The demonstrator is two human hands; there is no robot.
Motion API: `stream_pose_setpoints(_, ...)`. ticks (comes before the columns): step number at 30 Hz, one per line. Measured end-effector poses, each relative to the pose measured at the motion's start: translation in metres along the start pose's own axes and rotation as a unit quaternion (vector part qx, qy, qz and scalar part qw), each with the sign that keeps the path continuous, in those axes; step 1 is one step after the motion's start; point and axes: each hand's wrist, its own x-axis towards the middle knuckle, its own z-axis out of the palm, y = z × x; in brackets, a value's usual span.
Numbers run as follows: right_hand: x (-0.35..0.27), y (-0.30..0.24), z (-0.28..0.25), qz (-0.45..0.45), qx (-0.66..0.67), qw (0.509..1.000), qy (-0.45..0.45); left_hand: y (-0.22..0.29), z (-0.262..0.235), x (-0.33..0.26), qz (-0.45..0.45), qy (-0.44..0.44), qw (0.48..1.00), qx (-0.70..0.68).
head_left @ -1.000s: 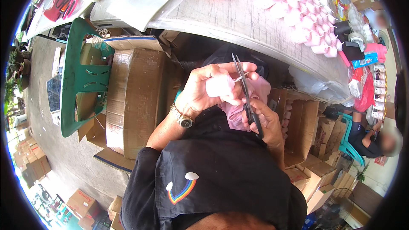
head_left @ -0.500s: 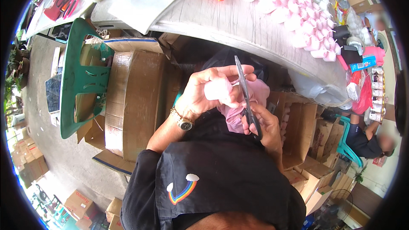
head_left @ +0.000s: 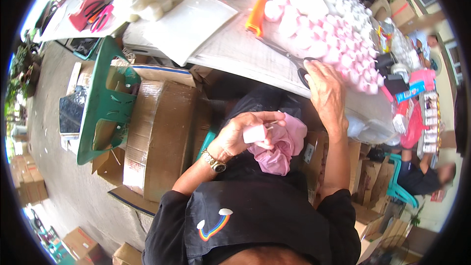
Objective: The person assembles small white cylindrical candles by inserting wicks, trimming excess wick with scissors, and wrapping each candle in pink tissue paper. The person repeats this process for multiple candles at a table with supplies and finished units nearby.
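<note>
1. Over my lap, I see the left hand pinching a small white piece above a pink cloth.
2. On the table edge, my right hand lies flat over the scissors; I cannot tell its grip.
3. I judge this a pause between cuts.
4. Next needs a firm hold on the handles.

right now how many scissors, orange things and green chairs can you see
Scissors: 2, a pink-handled pair and a black-handled pair under the right hand
Orange tool on the table: 1
Green plastic chair: 1
Total: 4
</note>
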Motion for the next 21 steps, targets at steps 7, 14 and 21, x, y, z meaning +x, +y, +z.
stream_pose_setpoints(7, -0.017, -0.056, -0.009, -0.012, 0.138, 0.99, 0.002, -0.005, -0.009, 0.005, -0.002, 0.013, 0.998, -0.061)
stream_pose_setpoints(14, -0.039, -0.088, -0.006, -0.089, 0.243, 0.957, -0.129, -0.015, -0.027, 0.01, -0.008, -0.041, 0.969, -0.242)
stream_pose_setpoints(21, -0.003, -0.047, -0.022, -0.018, 0.329, 0.944, -0.017, -0.004, -0.006, 0.0, 0.042, 0.058, 0.996, 0.044)
